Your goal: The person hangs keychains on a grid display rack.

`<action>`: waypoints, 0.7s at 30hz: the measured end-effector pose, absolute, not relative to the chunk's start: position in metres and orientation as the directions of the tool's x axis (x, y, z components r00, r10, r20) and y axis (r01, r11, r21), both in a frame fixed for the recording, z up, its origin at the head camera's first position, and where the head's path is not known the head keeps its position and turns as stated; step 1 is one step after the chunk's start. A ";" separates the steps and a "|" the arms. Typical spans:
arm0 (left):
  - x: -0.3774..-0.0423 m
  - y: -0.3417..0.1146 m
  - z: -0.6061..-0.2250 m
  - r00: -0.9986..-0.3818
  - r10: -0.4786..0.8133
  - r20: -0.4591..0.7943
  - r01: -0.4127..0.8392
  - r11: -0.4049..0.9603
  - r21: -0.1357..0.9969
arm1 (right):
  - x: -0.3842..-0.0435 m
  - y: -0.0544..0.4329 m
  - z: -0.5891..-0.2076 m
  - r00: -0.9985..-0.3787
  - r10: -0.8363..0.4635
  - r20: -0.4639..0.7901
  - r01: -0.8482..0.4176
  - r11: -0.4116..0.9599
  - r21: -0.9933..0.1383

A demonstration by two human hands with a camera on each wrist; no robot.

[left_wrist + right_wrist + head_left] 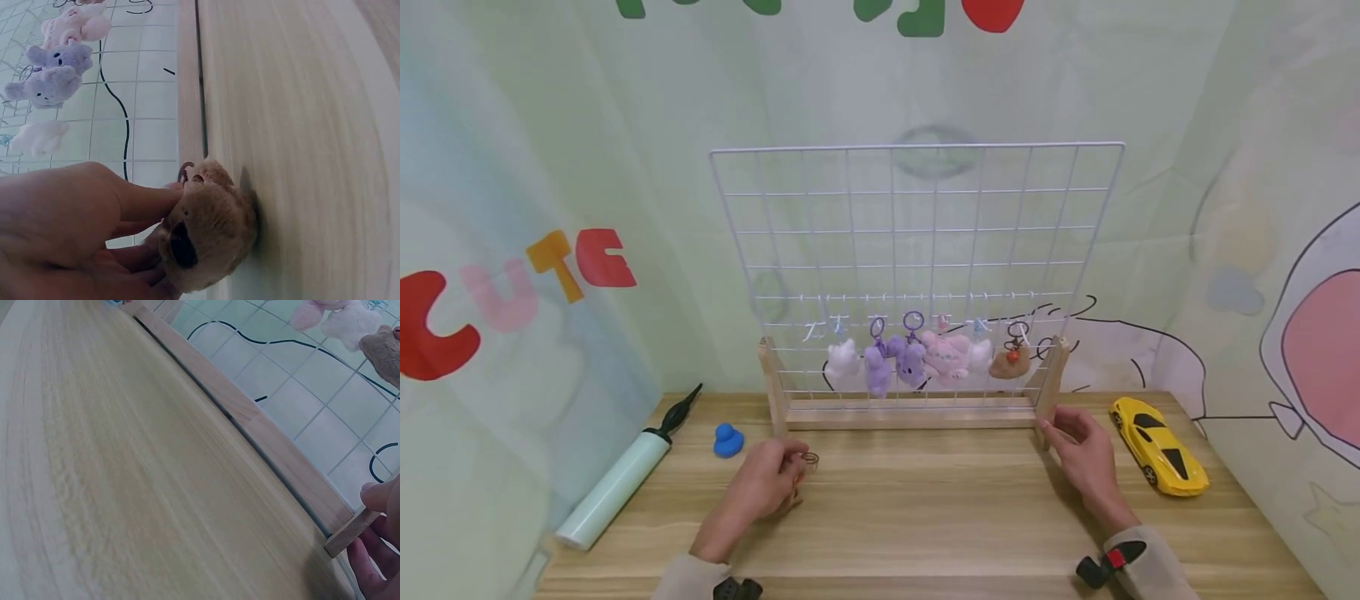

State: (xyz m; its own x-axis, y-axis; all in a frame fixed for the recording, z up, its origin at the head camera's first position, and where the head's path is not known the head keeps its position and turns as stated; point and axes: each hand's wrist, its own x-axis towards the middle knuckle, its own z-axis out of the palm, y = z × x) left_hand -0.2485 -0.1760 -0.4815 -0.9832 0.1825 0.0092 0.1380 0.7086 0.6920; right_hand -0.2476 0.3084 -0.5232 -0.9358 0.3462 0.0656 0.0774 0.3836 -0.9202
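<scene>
My left hand (769, 479) pinches a small brown plush keychain (209, 228) just above the tabletop, in front of the rack's left end. The head view shows its metal ring (810, 458), while the hand hides most of the plush. With thumb and fingers, my right hand (1086, 458) grips the right wooden foot (350, 532) of the display rack. White wire grid (913, 229) rises from that wooden base (910, 417). Along its lower part hang plush charms: white (842, 360), purple (877, 371), pink (946, 354) and brown (1011, 362).
On the left lie a pale green hand pump (617, 487) with a black nozzle and a blue rubber duck (728, 440). A yellow toy car (1159, 447) stands to the right of my right hand. Printed curtains (647, 125) surround the wooden table (925, 517).
</scene>
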 end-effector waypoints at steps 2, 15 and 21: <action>-0.249 -0.176 -0.480 -0.984 0.179 0.010 0.131 0.682 0.719 | -0.248 0.309 -0.524 -0.936 0.348 0.060 0.083 0.380 -0.921; -0.254 -0.177 -0.478 -0.964 0.145 0.222 0.260 0.687 0.678 | -0.248 0.310 -0.526 -0.935 0.345 0.077 0.066 0.384 -0.921; -0.255 -0.176 -0.479 -0.922 0.140 0.360 0.361 0.646 0.673 | -0.247 0.310 -0.524 -0.938 0.342 0.059 0.079 0.377 -0.923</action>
State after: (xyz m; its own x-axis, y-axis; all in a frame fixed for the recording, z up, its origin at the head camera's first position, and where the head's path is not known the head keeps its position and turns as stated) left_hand -0.2551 -0.1760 -0.4790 -0.9224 0.1399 0.3601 0.3606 0.6457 0.6730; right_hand -0.2472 0.3102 -0.5242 -0.9379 0.3419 0.0595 0.0790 0.3774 -0.9227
